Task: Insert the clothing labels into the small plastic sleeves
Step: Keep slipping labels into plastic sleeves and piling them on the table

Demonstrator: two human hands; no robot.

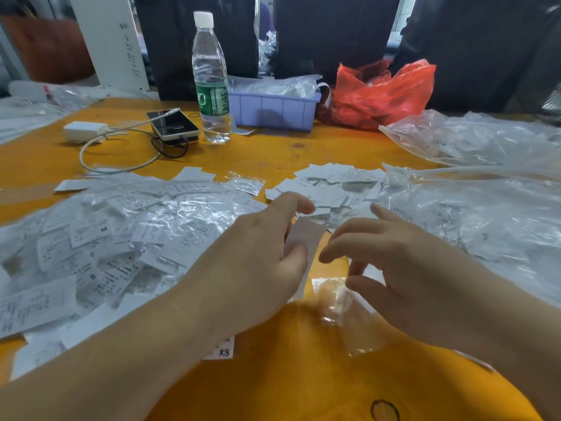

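Note:
My left hand (258, 256) pinches a white clothing label (305, 238) between thumb and fingers above the orange table. My right hand (403, 268) hovers just right of it, fingers loosely curled, thumb and a finger touching a small clear plastic sleeve (340, 299) that lies under it on the table. To the left spreads a big heap of sleeved labels (121, 238). A smaller pile of bare white labels (334, 183) lies just beyond my hands. Part of the held label is hidden by my left hand.
A water bottle (211, 83), a phone (173, 124) with a cable and a white charger (85, 131) stand at the back left. Behind sit a lilac tray (273, 112) and a red plastic bag (385, 92). Clear plastic bags (479, 183) cover the right side.

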